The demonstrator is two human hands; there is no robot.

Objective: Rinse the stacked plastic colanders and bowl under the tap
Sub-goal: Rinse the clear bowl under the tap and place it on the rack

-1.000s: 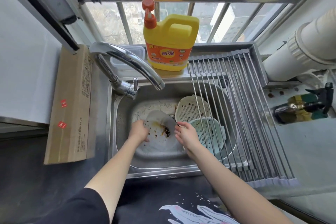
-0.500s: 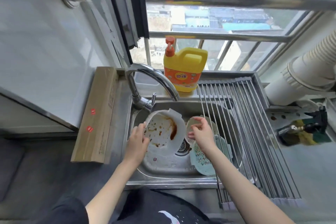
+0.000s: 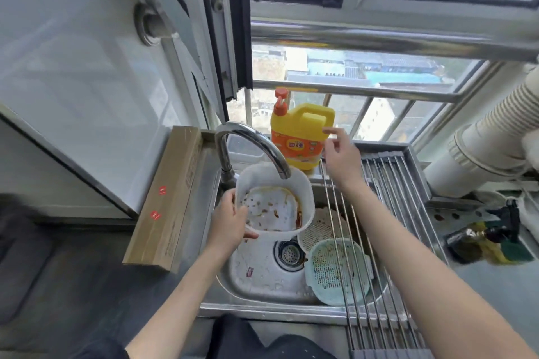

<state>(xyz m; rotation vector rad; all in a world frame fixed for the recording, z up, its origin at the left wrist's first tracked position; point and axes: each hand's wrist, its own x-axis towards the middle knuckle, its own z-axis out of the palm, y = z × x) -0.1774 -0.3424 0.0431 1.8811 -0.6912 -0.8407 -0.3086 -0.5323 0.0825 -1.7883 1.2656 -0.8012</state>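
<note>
My left hand (image 3: 230, 220) grips the near-left rim of a white plastic bowl (image 3: 277, 201) smeared with brown sauce, holding it up right under the spout of the steel tap (image 3: 253, 146). No water is visible. My right hand (image 3: 339, 154) is raised with fingers apart, empty, just in front of the yellow detergent jug (image 3: 300, 134). Two colanders lie in the sink (image 3: 262, 277): a cream one (image 3: 318, 230) leaning behind a pale green one (image 3: 335, 271), both partly under the rack's rods.
A roll-up steel drying rack (image 3: 390, 207) covers the sink's right side. A brown cardboard box (image 3: 169, 195) lies left of the sink. The drain strainer (image 3: 288, 253) sits mid-basin. A dark bottle and sponge (image 3: 490, 239) lie at the right, under a white duct (image 3: 481, 148).
My left hand lifted the bowl from the basin up under the spout. My right hand let go and rose toward the detergent jug. The view tilted upward.
</note>
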